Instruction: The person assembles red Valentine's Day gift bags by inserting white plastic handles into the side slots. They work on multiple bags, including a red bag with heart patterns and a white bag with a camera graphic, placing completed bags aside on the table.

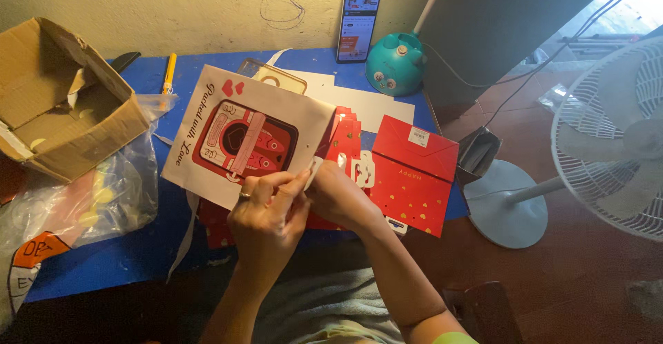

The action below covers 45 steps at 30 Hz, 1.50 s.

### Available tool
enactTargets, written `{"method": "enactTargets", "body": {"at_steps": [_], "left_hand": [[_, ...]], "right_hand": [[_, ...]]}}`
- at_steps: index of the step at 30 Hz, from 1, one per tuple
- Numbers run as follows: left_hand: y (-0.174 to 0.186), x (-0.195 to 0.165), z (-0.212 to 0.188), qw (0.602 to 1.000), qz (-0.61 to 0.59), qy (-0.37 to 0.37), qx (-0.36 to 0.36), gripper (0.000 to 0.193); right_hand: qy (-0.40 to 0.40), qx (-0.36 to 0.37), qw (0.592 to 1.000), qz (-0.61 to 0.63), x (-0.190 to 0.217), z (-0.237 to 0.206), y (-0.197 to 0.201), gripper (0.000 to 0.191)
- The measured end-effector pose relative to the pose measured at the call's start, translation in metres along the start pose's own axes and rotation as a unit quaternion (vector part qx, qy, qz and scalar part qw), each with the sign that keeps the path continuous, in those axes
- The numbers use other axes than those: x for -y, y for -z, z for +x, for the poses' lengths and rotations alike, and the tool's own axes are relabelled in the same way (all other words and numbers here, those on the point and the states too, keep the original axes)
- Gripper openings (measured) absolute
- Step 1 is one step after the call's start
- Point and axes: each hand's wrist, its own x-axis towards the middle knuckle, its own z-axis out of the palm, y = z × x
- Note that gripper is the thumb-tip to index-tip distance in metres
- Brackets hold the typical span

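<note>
table [90, 275] blue | white packet [207, 119] with red hearts and a red item showing through its window | envelope [414, 175] red, dotted with gold hearts | box [83, 130] plain brown cardboard | pen [169, 72] yellow | round gadget [395, 64] teal | fan [608, 137] white

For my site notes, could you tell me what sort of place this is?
Probably a home packing corner: a blue table against a scribbled wall, with a cardboard box, red envelopes and a standing fan beside it.
</note>
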Motion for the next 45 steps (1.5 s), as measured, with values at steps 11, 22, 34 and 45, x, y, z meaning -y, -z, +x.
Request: {"method": "enactTargets", "body": {"at_steps": [11,22,34,45], "left_hand": [[-0.018,0.028,-0.006,0.974,-0.187,0.122,0.027,0.032],[-0.016,0.04,-0.003,0.965,-0.228,0.1,0.084,0.03],[-0.018,0.043,-0.013,0.956,-0.258,0.14,0.028,0.022],[-0.014,0.033,-0.009,0.985,-0.138,0.043,0.093,0.018]], "right_hand": [[-0.033,-0.068,0.997,0.027,-0.046,0.02,-0.025,0.021],[0.009,-0.139,0.972,0.188,-0.06,0.005,-0.026,0.03],[0.015,-0.133,0.934,0.331,-0.099,-0.015,-0.016,0.036],[0.008,-0.134,0.925,0.356,-0.096,-0.013,-0.022,0.041]]}}
